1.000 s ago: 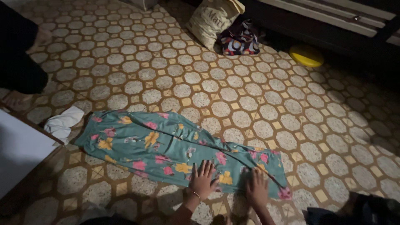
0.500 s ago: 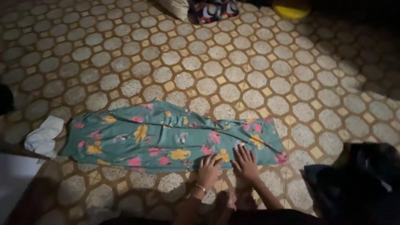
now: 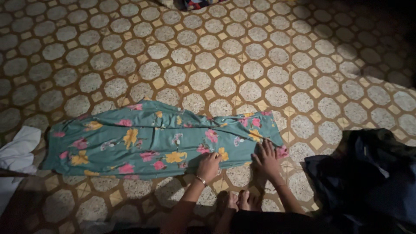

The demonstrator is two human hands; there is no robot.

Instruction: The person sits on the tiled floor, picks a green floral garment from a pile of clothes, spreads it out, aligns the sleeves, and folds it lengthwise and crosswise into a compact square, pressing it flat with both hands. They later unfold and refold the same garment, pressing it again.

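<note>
Hands moved since a second ago: left hand [image 3: 210,164] now curled on near edge of cloth [image 3: 147,138], right hand [image 3: 266,157] spread flat, shifted toward its end, cloth under both on floor [image 3: 225,65].

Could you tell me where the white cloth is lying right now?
In the head view the white cloth lies at the far left edge on the tiled floor, just left of the teal floral garment, well away from both hands.

Dim scene, single light pooling on central floor [image 3: 225,65], corners falling into black, slight softness, grain
</note>
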